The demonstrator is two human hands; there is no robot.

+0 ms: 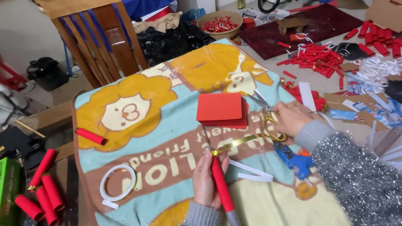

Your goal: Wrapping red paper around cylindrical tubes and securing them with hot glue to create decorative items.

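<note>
While I am watching through the head camera, the left hand (205, 178) is closing around a red tube (223, 188) and holding it upright over the cartoon blanket (162, 134) in front of the person. A gold ribbon strip (239, 142) is running from the tube's top end across to the right hand (291, 118), which is gripping gold-handled scissors (267, 117) with the fingers curled into the loops. The blades are pointing up toward a stack of red folded cards (221, 109).

I am judging that the ribbon could be slipping off the tube's top if the left grip is loosening, since only the end seems to be attached there. The scissor tips are lying close to the cards and could be nicking them if the right hand is swinging wide. A blue glue gun (294, 157) is resting just beside the right forearm, and a sleeve could be brushing its nozzle. White paper strips (251, 171) are lying near the left hand and could be getting caught under the tube.

I am finding several things hard to make out: how the ribbon is fixed to the tube, whether the scissor blades are apart or together, and the tube's lower end, which is running out of the picture. A tape ring (118, 182) is lying well apart on the left, and loose red tubes (45, 195) are sitting beyond the blanket's edge
</note>
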